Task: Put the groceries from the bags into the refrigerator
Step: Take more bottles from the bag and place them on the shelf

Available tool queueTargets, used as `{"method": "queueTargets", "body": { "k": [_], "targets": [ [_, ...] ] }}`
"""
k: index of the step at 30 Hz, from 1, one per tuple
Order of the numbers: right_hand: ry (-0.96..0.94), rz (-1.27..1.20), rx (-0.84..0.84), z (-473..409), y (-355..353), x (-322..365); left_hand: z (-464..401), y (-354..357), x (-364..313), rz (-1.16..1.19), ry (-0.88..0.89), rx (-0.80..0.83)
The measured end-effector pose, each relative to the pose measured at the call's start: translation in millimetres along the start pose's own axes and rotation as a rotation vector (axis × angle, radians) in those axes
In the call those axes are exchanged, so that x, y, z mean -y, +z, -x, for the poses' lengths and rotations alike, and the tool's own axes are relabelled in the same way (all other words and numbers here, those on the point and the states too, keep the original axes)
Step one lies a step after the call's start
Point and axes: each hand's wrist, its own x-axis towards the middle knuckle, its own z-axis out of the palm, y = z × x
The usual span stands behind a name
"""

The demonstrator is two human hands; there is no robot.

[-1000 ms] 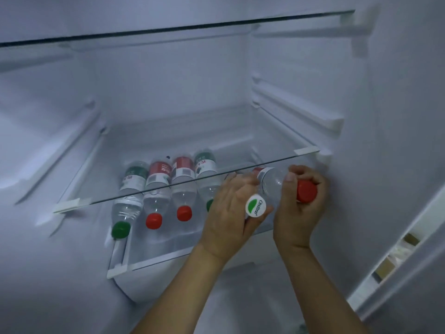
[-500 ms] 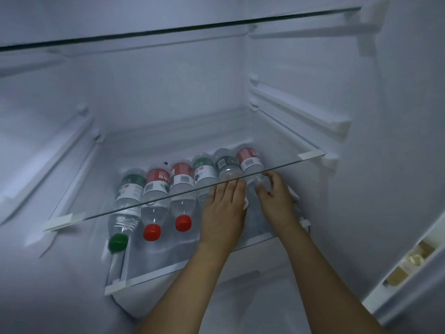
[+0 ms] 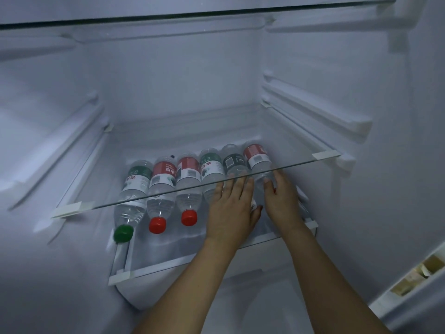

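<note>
Bottles lie in a row of six on the lower glass shelf (image 3: pixel 183 260) of the refrigerator (image 3: pixel 168 75), long axes running front to back, caps toward the viewer and bases toward the rear wall. Left hand (image 3: pixel 232 210) rests flat with straight fingers on the dark-labelled bottle (image 3: pixel 234 162), and right hand (image 3: pixel 283 198) lies open against the red-labelled bottle (image 3: pixel 256 156) at the row's right end, both reaching under the upper glass shelf (image 3: pixel 204 186).
</note>
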Motion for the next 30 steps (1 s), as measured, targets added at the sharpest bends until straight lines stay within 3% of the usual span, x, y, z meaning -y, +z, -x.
{"method": "queueTargets", "body": {
  "k": [20,26,30],
  "targets": [
    [0.053,0.007,0.046,2,-1,1,-2,-6,0,0.025,-0.029,0.071],
    [0.187,-0.020,0.168,3,-13,10,-6,-16,-2,0.004,0.004,0.215],
    [0.198,0.096,0.224,10,-23,18,-4,-30,-1,0.084,-0.048,0.281]
  ]
}}
